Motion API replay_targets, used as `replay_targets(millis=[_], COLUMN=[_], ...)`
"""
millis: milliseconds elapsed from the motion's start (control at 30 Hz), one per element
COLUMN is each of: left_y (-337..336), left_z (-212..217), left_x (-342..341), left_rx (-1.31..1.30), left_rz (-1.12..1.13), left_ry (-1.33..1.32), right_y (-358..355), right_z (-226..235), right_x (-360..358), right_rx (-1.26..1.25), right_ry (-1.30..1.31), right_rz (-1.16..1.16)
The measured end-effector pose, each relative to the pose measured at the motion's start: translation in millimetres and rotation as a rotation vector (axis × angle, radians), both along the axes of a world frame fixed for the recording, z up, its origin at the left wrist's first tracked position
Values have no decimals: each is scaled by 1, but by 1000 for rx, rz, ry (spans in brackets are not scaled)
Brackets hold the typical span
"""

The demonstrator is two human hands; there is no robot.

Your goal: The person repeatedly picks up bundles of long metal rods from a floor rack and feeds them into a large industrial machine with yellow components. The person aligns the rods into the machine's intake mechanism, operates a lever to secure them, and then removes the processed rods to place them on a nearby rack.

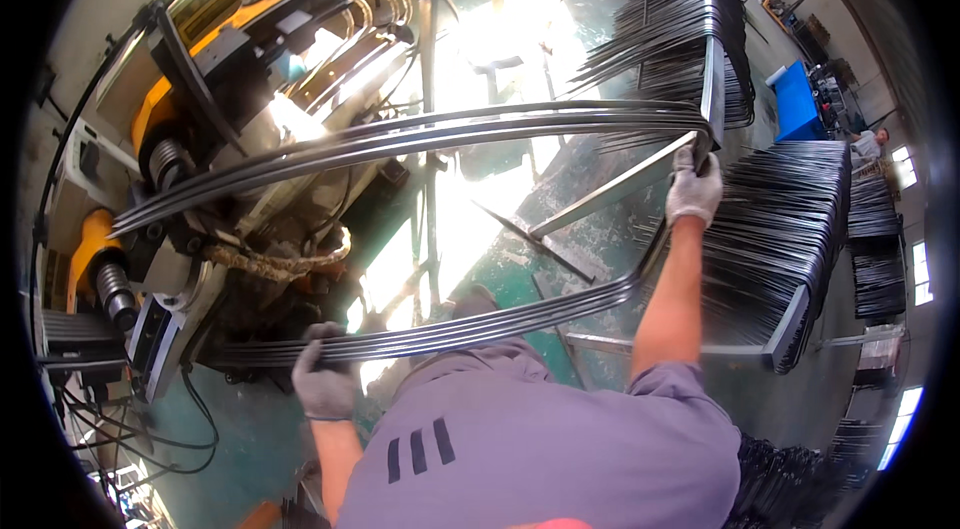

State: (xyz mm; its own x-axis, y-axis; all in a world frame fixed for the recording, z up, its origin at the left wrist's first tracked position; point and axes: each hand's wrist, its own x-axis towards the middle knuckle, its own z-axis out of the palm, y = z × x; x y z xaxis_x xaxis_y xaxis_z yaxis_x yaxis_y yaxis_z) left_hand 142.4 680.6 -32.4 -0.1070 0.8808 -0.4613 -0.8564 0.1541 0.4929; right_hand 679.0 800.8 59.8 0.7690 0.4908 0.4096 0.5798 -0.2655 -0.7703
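Had both gloved hands wrapped round the bent steel rods (450,134): left hand (325,379) gripping the lower leg nr the bending machine (250,79), right hand (693,187) clamped at the far bend, next to the rod rack (780,229).

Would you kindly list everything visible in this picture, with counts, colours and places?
bent metal rods: one bundle, dark, curved in a U from the machine to both hands
bending machine: one, yellow and grey, upper left
rod stacks on racks: several, black, right side and top right
blue bins: two, top centre and right
cables: several, black, lower left floor
floor: green, worn, centre
another person: one, far right
left hand: grey glove, gripping the bundle's lower run
right hand: grey glove, gripping the bundle's bend
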Motion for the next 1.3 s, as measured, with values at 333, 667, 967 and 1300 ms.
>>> replay_targets(millis=[333, 667, 967, 1300], left_y=[58, 72, -70, -318], left_z=[-45, -5, -45, -44], left_x=[216, 248, 210, 93], left_rx=[-328, -356, -449, -449], left_rz=[-406, -265, 233, 970], left_ry=[207, 468, 323, 372], right_y=[104, 217, 48, -25], right_z=[-26, -3, -296, -282], right_x=[285, 367, 179, -246], right_rx=[-541, -319, -896, -861], right_ry=[-325, -1114, -344, -701], right_rz=[-197, -349, 855, 1677])
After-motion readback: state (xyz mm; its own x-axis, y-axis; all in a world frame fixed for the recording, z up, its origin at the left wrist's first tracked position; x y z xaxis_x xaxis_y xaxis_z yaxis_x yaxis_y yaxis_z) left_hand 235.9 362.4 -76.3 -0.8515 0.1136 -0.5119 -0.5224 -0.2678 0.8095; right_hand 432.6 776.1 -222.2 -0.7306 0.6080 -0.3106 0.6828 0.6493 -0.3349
